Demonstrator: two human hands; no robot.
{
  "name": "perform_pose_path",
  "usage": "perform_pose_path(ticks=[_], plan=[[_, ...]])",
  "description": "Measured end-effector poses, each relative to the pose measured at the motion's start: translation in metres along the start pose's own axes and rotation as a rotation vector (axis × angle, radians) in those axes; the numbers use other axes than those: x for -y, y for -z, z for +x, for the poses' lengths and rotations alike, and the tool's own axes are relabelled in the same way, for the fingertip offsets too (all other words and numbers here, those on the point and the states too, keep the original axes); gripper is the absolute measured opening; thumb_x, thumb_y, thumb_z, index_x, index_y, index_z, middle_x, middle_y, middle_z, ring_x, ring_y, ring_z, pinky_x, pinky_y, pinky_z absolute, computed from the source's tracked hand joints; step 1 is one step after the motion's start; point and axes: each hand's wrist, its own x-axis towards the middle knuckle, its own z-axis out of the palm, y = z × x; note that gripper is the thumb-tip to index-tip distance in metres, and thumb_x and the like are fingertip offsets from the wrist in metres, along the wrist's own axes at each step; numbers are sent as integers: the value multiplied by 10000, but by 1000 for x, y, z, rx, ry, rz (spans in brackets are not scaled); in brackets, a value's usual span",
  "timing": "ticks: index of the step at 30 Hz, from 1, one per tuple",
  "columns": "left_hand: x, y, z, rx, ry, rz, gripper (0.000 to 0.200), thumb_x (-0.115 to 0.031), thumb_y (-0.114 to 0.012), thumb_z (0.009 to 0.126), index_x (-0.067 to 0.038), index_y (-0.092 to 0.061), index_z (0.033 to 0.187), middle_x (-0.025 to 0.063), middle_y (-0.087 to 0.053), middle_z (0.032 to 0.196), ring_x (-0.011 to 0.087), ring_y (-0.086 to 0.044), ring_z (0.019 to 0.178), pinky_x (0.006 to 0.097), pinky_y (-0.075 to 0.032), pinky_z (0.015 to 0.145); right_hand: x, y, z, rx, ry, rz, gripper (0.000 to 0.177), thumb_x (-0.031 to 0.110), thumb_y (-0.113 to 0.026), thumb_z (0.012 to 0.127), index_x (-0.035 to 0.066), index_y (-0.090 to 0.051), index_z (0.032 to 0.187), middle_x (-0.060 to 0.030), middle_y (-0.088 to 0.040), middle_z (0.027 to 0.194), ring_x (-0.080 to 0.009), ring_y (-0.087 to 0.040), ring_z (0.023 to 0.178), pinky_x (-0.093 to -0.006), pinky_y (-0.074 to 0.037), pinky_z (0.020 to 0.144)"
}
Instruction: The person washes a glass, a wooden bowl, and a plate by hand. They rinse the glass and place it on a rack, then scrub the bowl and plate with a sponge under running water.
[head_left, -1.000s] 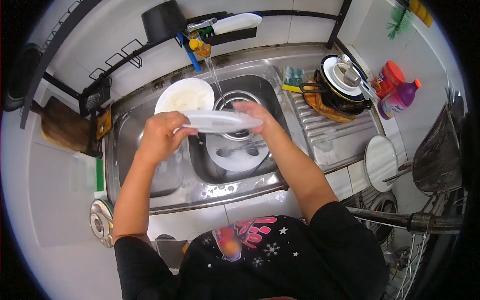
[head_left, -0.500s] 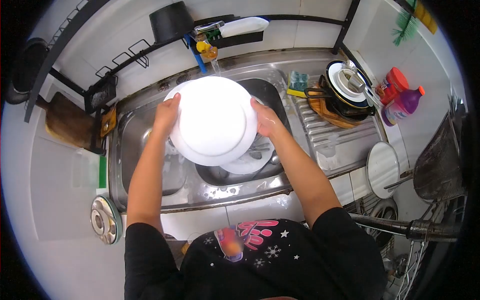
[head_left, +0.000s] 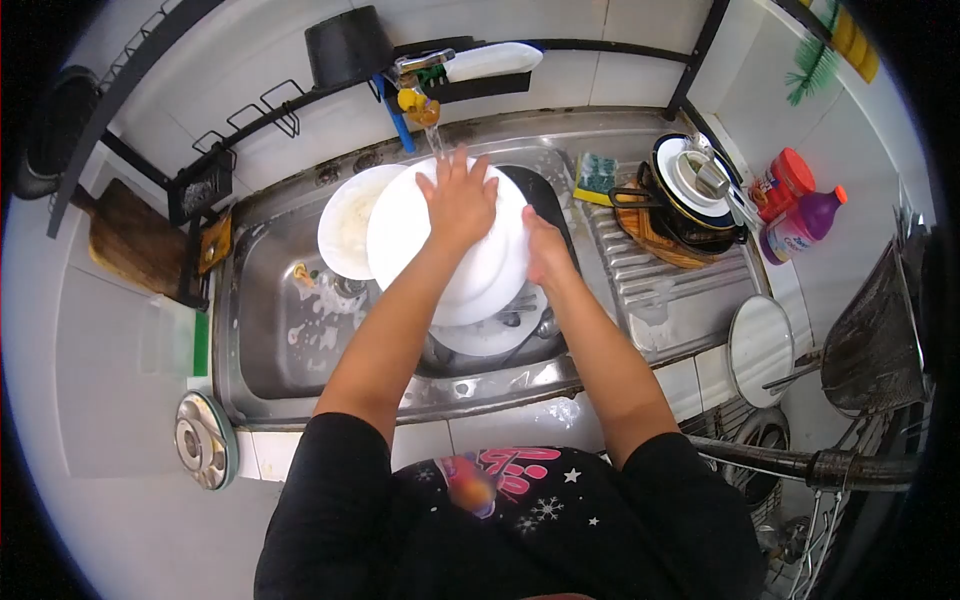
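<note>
A white plate is tilted under the running faucet, its underside toward me. My right hand grips its right rim. Spread fingers of my left hand lie flat on the plate's underside, near the stream of water. Behind it to the left, another white plate with soapy residue rests over the sink divider. Below, a further white plate lies in the right basin with cutlery on it, partly hidden by the held plate.
Suds lie in the left basin. On the drainboard are a sponge and a stack of pans and dishes. A purple bottle and a red-lidded jar stand at the right wall. A black rack spans the back.
My left hand has left the plate's left rim and now lies flat on its underside. The held plate has shifted right, uncovering the soapy plate behind it.
</note>
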Motion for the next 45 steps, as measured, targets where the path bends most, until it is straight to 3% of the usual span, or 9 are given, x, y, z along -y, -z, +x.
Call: perform_pose_path(ticks=[5, 7, 9, 13, 16, 30, 34, 41, 45], plan=[[35, 13, 40, 185, 351, -154, 412, -421, -344, 913, -230, -511, 1239, 141, -470, 1301, 342, -439, 1196, 547, -317, 961, 35, -3, -27, -81, 29, -21, 425, 309, -476, 937, -37, -519, 1180, -134, -586, 1121, -214, -559, 980, -338, -435, 861], [90, -23, 44, 153, 278, -463, 438, -412, -343, 922, -142, -546, 1200, 157, -567, 1173, 319, -530, 1092, 439, -398, 918, 38, 5, -27, -81, 83, 3, 434, 315, -460, 942, -39, -495, 1189, -150, -576, 1132, -238, -555, 1005, -372, -439, 876], [110, -9, 39, 292, 479, -438, 466, -419, -369, 918, -70, -560, 1160, 178, -609, 1077, 320, -591, 975, 365, -442, 866, 42, 9, -23, -61, 77, 80, 455, 312, -444, 945, -37, -441, 1237, -170, -557, 1157, -265, -541, 1050, -414, -438, 899], [137, -4, -3, 342, 688, -1602, 363, -235, -497, 915, 37, -521, 1154, 170, -615, 1062, 257, -612, 929, 354, -480, 842, 37, 15, 3, 16, 71, 174, 421, 290, -452, 944, -41, -465, 1204, -169, -570, 1131, -263, -560, 1012, -405, -450, 880], [144, 15, -25, 303, 556, -1702, 316, -136, -510, 909, 33, -493, 1176, 147, -608, 1071, 234, -609, 939, 355, -493, 838, 24, 8, 21, 45, 75, 163, 365, 246, -488, 931, -51, -523, 1141, -153, -601, 1076, -247, -587, 948, -378, -475, 822], [163, 7, -82, 29, 929, -1781, 394, -176, -531, 906, 35, -422, 1220, 161, -537, 1187, 280, -544, 1059, 423, -449, 912, 16, -23, 38, 124, 20, -167, 313, 201, -453, 936, -51, -542, 1098, -149, -609, 1061, -233, -597, 922, -355, -480, 818], [116, 30, -101, 59, 874, -1829, 378, -3, -564, 842, 8, -444, 1201, 150, -576, 1122, 252, -575, 991, 396, -475, 866, 25, -2, 32, -10, -61, -184, 315, 208, -448, 938, -36, -516, 1124, -167, -576, 1135, -264, -585, 988, -377, -466, 862], [78, 60, -127, -7, 616, -1488, 280, 20, -552, 828, -2, -528, 1106, 110, -617, 1025, 183, -580, 939, 314, -473, 807, -15, 9, 23, -143, -188, -179, 489, 366, -421, 933, -6, -423, 1251, -161, -540, 1197, -281, -552, 1052, -417, -430, 906], [67, 81, -144, -15, 331, -1200, 224, -16, -582, 819, 6, -556, 1040, 78, -625, 941, 131, -565, 882, 271, -450, 775, 1, -9, -11, -17, -284, -237, 594, 527, -254, 925, 61, -424, 1252, -151, -516, 1210, -331, -530, 1061, -551, -375, 906]])
